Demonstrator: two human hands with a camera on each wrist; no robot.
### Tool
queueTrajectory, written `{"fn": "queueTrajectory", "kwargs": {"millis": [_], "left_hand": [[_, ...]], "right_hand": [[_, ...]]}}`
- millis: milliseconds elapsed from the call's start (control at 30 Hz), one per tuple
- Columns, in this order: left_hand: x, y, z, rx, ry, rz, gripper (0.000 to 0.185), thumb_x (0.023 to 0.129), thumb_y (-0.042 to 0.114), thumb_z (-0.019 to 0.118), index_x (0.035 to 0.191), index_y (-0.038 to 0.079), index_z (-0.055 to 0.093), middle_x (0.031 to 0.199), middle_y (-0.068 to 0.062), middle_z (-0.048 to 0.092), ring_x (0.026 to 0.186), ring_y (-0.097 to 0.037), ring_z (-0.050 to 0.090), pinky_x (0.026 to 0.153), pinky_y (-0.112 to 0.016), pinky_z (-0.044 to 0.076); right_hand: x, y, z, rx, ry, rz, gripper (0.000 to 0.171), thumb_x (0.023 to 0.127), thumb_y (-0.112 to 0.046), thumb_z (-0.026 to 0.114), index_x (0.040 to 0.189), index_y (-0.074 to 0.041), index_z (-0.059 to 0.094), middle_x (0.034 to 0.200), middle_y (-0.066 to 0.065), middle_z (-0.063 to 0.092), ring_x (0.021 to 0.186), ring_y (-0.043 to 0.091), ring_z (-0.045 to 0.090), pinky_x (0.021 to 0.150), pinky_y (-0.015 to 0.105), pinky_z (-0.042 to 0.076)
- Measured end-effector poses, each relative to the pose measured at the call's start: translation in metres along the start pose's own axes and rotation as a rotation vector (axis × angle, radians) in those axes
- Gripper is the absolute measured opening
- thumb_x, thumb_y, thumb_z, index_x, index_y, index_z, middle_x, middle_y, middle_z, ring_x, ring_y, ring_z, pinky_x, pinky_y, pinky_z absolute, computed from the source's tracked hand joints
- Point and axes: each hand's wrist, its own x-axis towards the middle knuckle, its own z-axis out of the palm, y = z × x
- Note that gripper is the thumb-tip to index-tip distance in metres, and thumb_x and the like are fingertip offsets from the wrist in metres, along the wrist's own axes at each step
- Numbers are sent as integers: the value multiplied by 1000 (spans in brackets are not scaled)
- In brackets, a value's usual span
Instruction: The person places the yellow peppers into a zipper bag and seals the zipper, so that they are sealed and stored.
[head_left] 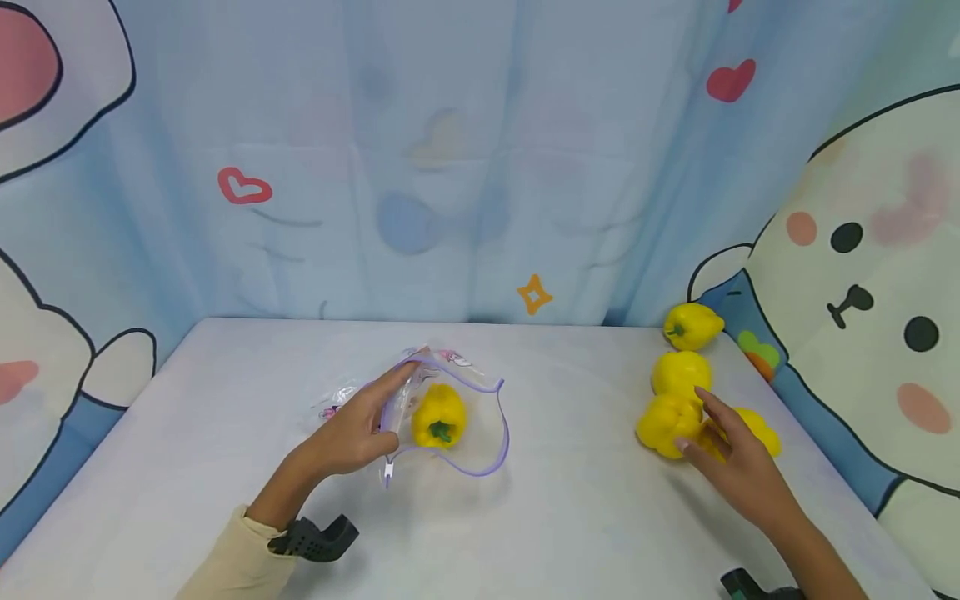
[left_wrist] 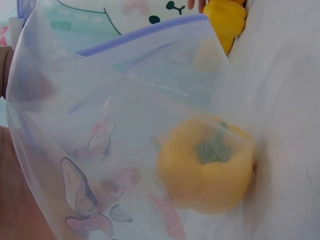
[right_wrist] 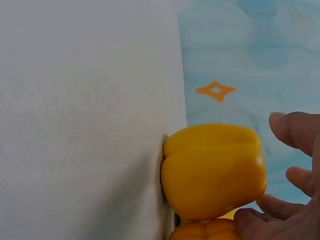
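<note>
Pinching a clear zip bag [head_left: 457, 433] open, the left hand [head_left: 352, 433] frames one pepper [head_left: 439, 417]; the right hand [head_left: 731, 458], fingers relaxed, touches clustered yellow peppers [head_left: 663, 425] beside the curtain [head_left: 480, 167].

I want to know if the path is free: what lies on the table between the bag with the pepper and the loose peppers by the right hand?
Nothing: in the head view, the stretch of table between the bag and the loose peppers is bare.

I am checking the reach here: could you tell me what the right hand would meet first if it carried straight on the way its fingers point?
Most likely the nearest yellow pepper: the right hand has its fingers spread right at it, apparently just touching.
</note>
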Motion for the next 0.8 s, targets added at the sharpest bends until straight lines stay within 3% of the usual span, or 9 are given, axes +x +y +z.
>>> {"fn": "queueTrajectory", "kwargs": {"millis": [200, 467, 667, 800], "left_hand": [[0, 0, -1, -14, -3, -8, 86, 69, 1, 48, 152, -3, 23, 159, -16, 19, 139, -35, 29, 105, -51, 35], [0, 0, -1, -13, -7, 4, 86, 69, 1, 47, 151, -4, 23, 159, -16, 19, 143, -33, 23, 110, -48, 28], [0, 0, -1, -21, -8, 1, 86, 69, 2, 47, 151, -4, 24, 159, -17, 19, 140, -35, 27, 107, -50, 32], [-1, 0, -2, -32, -10, 4, 86, 69, 1, 46, 151, -5, 23, 159, -18, 19, 139, -35, 29, 107, -50, 32]], "right_hand": [[4, -1, 5, -36, 2, 7, 74, 91, -16, 68, 151, -1, 28, 141, 30, 39, 125, 48, 42, 91, 11, 38], [11, -4, 7, -62, 10, -30, 68, 92, -15, 67, 148, 2, 34, 144, 27, 41, 124, 45, 46, 91, 14, 43], [15, -6, 15, -96, -6, -92, 67, 90, -18, 70, 145, 3, 39, 141, 25, 44, 118, 42, 51, 92, 37, 46], [18, -7, 17, -126, -45, -42, 79, 90, -32, 68, 150, 3, 29, 144, 27, 41, 119, 44, 51, 93, 48, 45]]}}
